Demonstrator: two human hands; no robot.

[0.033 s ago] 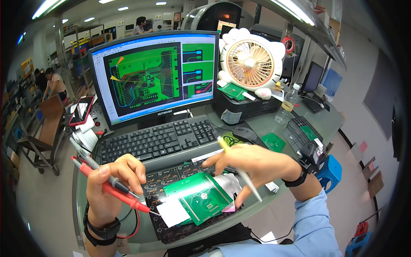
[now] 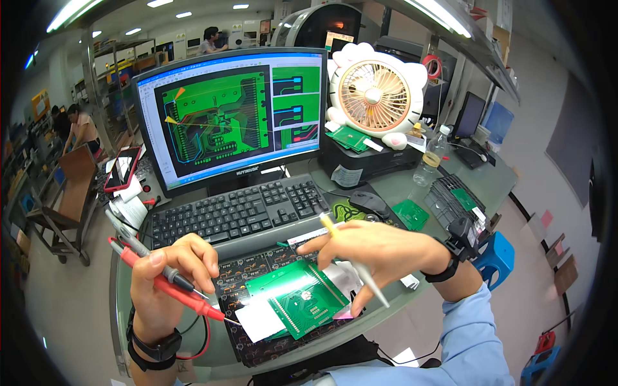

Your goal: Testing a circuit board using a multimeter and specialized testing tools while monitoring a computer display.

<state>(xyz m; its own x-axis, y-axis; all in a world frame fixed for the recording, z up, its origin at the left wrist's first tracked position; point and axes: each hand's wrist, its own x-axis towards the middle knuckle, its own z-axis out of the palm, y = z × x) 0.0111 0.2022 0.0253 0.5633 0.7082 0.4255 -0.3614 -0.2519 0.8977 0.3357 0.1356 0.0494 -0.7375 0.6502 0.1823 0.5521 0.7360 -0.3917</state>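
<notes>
My left hand [image 2: 154, 299] grips two test probes together, a red probe [image 2: 209, 310] and a grey-black probe [image 2: 179, 278]. The red probe's metal tip reaches the white paper slip [image 2: 259, 320] at the board's left side. A green circuit board [image 2: 315, 297] with rows of gold pads lies tilted on a dark panel with orange patterns [image 2: 257, 352]. Over its right side hovers my right hand [image 2: 393, 254], with a white and yellow pen [image 2: 370, 283] held between the fingers. Its fingertips are close to the board; whether they touch it I cannot tell.
Behind the board sit a black keyboard [image 2: 238, 209] and a monitor [image 2: 219, 122] showing a board layout. A mouse [image 2: 369, 203], another green board [image 2: 411, 214], a bottle [image 2: 432, 157] and a white fan [image 2: 376, 96] on a printer [image 2: 367, 161] stand rightward. A phone [image 2: 122, 168] leans at left.
My right hand has shifted slightly to the left and down, and the pen has moved with it. My left hand and the probes stay nearly where they were.
</notes>
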